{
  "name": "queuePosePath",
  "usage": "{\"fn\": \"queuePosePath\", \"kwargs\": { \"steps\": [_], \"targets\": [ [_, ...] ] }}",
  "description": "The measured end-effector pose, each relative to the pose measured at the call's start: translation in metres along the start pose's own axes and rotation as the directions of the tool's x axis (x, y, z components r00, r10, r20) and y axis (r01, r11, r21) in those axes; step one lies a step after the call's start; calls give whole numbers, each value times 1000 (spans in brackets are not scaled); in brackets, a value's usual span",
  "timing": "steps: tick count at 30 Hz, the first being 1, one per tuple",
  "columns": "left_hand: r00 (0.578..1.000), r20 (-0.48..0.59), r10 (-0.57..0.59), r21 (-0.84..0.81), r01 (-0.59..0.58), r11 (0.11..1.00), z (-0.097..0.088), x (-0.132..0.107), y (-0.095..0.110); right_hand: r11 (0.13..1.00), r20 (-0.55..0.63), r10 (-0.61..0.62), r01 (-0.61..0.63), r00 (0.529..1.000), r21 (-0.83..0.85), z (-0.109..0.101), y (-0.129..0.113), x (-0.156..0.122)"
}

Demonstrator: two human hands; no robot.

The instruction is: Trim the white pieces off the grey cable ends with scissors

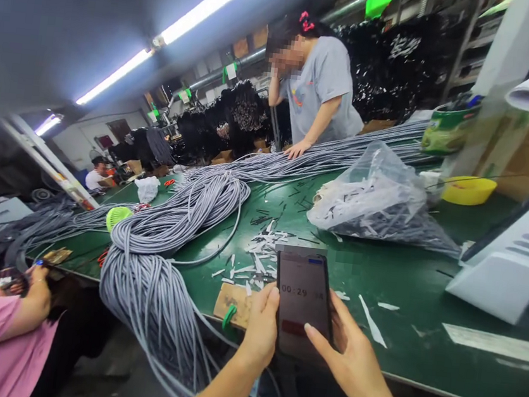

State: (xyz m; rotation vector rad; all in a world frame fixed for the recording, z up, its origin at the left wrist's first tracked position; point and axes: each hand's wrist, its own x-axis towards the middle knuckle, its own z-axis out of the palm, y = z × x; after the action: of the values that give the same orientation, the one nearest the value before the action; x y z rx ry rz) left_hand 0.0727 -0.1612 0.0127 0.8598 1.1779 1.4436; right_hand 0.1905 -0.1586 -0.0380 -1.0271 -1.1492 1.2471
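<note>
A dark smartphone [303, 311] is held upright between my two hands above the front edge of the green table. Its screen shows a running-clock style readout beginning 00:29. My left hand [262, 326] grips the phone's left side. Around the right side and back wrap the fingers of my right hand [352, 349], with the thumb over the lower screen. Just left of my left hand lies a small wooden block [228, 303] with a green tie on it. Scraps of white and dark strip [263, 249] are scattered behind the phone.
Bundled grey cables [181, 214] run along the table [428, 351] and hang over its front edge. A clear bag of scraps [369, 201], a yellow bowl [468, 190] and a white slatted object [516, 253] stand right. One co-worker [323, 84] touches the cables; another in pink [0, 334] sits left.
</note>
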Motion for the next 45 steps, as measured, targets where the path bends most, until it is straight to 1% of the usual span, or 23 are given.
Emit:
{"fn": "queuePosePath", "kwargs": {
  "steps": [5,9,13,18,20,25,28,31,36,39,42,45],
  "targets": [
    [997,-79,2,-28,-4,1000,1,-3,-6,998,-1,46,-46,999,45,-7,-6,-2],
    [998,-59,28,30,-26,999,1,-5,-8,999,31,50,-51,998,16,-10,-6,-4],
    [996,-73,45,85,-38,996,1,-4,-10,999,66,54,-54,996,4,-13,-5,-7],
    [999,-30,23,28,-23,999,1,-1,-11,993,148,116,-116,982,-8,-15,-6,-13],
    [999,-27,19,15,-19,1000,1,-1,-11,993,160,118,-117,980,-18,-15,-7,-15],
    [1000,-24,16,18,-16,1000,1,-1,-9,995,137,92,-87,986,-47,-13,-9,-14],
    [1000,3,25,25,-25,999,2,-1,-7,996,114,71,-64,991,-64,-12,-7,-13],
    [999,-1,36,37,-36,999,2,-1,-6,996,100,54,-47,994,-79,-12,-5,-13],
    [999,10,39,48,-39,998,2,0,-6,993,98,96,-88,991,-85,-12,-4,-14],
    [999,-4,41,34,-41,999,3,-1,-6,990,94,130,-125,987,-63,-11,-4,-14],
    [1000,-9,27,13,-27,1000,4,-1,-7,992,87,124,-121,988,-39,-11,-2,-14],
    [1000,12,10,-14,-10,1000,5,0,-8,995,98,104,-103,990,-14,-13,8,-15]
  ]
}}
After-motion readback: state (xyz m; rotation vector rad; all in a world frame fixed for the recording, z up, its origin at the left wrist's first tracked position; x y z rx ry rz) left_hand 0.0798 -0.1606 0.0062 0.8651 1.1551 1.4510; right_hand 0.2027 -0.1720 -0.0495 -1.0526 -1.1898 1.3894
